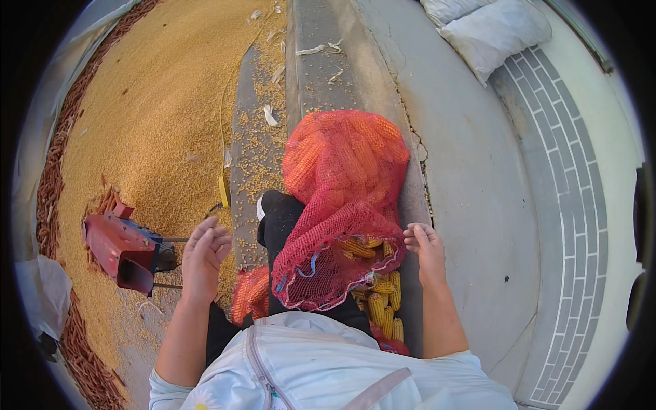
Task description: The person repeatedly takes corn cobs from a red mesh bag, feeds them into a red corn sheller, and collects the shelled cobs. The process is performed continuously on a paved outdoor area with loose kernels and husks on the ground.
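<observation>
A red mesh sack [346, 164] full of corn ears lies in front of me, its gaping mouth turned towards my body. Several yellow ears [357, 249] show inside the opening. My left hand [205, 253] is raised between the sack and a red corn sheller [125, 251]; its fingers are loosely curled and apart, with nothing in them. At the right end of the sack's mouth is my right hand [428, 251]. Its fingertips meet the mesh rim in the picture, but whether they pinch it is unclear. Loose ears [382, 307] lie below the mouth.
A large heap of shelled kernels [169, 97] spreads on the left, bordered by bare cobs [56, 169]. A yellow cord [223, 113] runs along it to a yellow block [224, 191]. Another red mesh bag [251, 294] is beside my leg. White sacks [497, 33] lie at upper right.
</observation>
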The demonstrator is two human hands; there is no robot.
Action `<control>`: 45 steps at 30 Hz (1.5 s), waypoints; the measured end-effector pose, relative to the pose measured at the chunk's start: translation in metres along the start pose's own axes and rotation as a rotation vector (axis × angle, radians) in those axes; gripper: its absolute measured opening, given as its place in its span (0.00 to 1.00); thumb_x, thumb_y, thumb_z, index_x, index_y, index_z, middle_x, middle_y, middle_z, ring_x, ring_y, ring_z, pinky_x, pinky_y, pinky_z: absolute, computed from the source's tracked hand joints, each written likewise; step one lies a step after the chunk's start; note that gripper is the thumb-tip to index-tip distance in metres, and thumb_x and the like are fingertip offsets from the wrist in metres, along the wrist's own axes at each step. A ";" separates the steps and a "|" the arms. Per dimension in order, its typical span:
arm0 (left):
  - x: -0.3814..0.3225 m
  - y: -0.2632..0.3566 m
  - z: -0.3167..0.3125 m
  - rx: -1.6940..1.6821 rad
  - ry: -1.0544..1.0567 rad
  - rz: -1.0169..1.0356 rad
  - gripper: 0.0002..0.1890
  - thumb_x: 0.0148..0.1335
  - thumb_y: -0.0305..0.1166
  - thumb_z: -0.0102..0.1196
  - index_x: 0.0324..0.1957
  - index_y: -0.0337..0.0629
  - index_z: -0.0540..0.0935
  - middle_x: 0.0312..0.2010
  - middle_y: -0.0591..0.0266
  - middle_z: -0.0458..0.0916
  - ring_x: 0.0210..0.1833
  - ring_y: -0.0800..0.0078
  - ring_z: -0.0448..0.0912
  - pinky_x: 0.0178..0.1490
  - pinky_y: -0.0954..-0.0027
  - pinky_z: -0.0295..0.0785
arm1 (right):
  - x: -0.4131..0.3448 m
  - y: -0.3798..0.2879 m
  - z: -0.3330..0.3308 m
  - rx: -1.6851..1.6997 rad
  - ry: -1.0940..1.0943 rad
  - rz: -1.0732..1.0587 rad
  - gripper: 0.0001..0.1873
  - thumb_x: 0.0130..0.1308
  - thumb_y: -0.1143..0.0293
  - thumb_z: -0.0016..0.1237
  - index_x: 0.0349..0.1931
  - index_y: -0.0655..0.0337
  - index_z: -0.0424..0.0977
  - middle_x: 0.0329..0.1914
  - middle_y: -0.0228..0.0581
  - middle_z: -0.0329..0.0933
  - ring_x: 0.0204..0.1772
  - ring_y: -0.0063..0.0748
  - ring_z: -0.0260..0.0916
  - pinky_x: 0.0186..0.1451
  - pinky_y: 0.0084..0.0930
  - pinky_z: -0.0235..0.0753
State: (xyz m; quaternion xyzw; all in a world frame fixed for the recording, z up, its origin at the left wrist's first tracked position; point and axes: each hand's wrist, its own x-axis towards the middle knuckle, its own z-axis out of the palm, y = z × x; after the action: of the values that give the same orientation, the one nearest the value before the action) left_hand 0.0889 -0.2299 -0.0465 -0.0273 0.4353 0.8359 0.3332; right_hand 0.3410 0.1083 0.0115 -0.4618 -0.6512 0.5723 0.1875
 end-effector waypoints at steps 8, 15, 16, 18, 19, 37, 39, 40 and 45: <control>0.031 -0.221 0.185 1.738 -0.982 0.338 0.19 0.57 0.34 0.56 0.48 0.33 0.77 0.39 0.44 0.80 0.44 0.55 0.79 0.50 0.61 0.76 | 0.034 0.134 0.014 -1.147 0.028 -0.225 0.13 0.56 0.69 0.52 0.40 0.64 0.74 0.41 0.49 0.74 0.45 0.51 0.75 0.45 0.43 0.77; 0.091 -0.346 0.158 1.941 -0.841 0.303 0.16 0.56 0.35 0.55 0.44 0.35 0.77 0.39 0.43 0.81 0.43 0.51 0.81 0.47 0.54 0.76 | 0.069 0.187 0.012 -1.321 0.175 0.039 0.17 0.59 0.68 0.47 0.47 0.67 0.69 0.46 0.49 0.71 0.48 0.48 0.74 0.42 0.37 0.80; 0.093 -0.345 0.154 1.832 -0.855 0.220 0.17 0.57 0.37 0.56 0.44 0.34 0.77 0.38 0.42 0.81 0.43 0.50 0.81 0.47 0.54 0.76 | 0.075 0.191 0.010 -1.317 0.175 0.064 0.17 0.60 0.68 0.48 0.47 0.67 0.69 0.46 0.48 0.71 0.48 0.47 0.74 0.42 0.37 0.80; 0.080 -0.330 0.160 1.805 -0.826 0.047 0.17 0.59 0.39 0.55 0.42 0.33 0.77 0.37 0.41 0.81 0.42 0.49 0.81 0.47 0.54 0.76 | 0.090 0.199 0.005 -1.307 0.169 0.121 0.17 0.60 0.68 0.48 0.47 0.67 0.70 0.47 0.47 0.71 0.47 0.46 0.75 0.44 0.36 0.80; 0.065 -0.305 0.173 1.792 -0.823 -0.042 0.17 0.59 0.40 0.54 0.42 0.33 0.77 0.36 0.41 0.81 0.41 0.49 0.81 0.47 0.53 0.75 | 0.095 0.206 0.002 -1.319 0.177 0.159 0.18 0.60 0.66 0.49 0.47 0.67 0.70 0.47 0.47 0.71 0.48 0.46 0.75 0.45 0.37 0.80; -0.141 -0.032 -0.170 0.123 0.944 -0.155 0.17 0.71 0.51 0.43 0.41 0.49 0.73 0.28 0.72 0.73 0.22 0.87 0.64 0.28 0.79 0.66 | -0.016 0.027 -0.054 -0.428 -0.429 0.085 0.25 0.44 0.69 0.59 0.45 0.65 0.71 0.32 0.45 0.77 0.38 0.40 0.77 0.43 0.34 0.75; -0.142 -0.041 -0.221 0.024 1.032 -0.092 0.18 0.71 0.52 0.43 0.42 0.48 0.73 0.28 0.71 0.73 0.22 0.87 0.64 0.27 0.79 0.66 | -0.037 -0.010 -0.032 -0.167 -0.513 0.053 0.26 0.44 0.70 0.60 0.46 0.64 0.71 0.33 0.41 0.76 0.38 0.37 0.76 0.42 0.31 0.75; -0.134 -0.045 -0.243 0.028 1.056 -0.063 0.19 0.70 0.53 0.44 0.42 0.47 0.74 0.27 0.71 0.73 0.21 0.86 0.64 0.26 0.78 0.66 | -0.041 -0.024 -0.020 -0.148 -0.574 0.061 0.27 0.44 0.69 0.60 0.47 0.64 0.70 0.34 0.41 0.75 0.38 0.36 0.76 0.43 0.31 0.75; -0.072 -0.022 -0.330 -0.317 0.962 0.146 0.26 0.68 0.57 0.43 0.48 0.41 0.72 0.35 0.61 0.78 0.25 0.80 0.71 0.27 0.71 0.70 | -0.050 -0.080 0.034 -0.305 -0.817 0.124 0.33 0.48 0.68 0.61 0.56 0.63 0.65 0.41 0.39 0.74 0.42 0.33 0.74 0.46 0.30 0.75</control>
State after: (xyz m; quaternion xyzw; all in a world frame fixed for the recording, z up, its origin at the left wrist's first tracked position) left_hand 0.0768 -0.5057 -0.2420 -0.4287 0.4079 0.8056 0.0277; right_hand 0.3089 0.0548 0.0900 -0.2581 -0.7200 0.6154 -0.1906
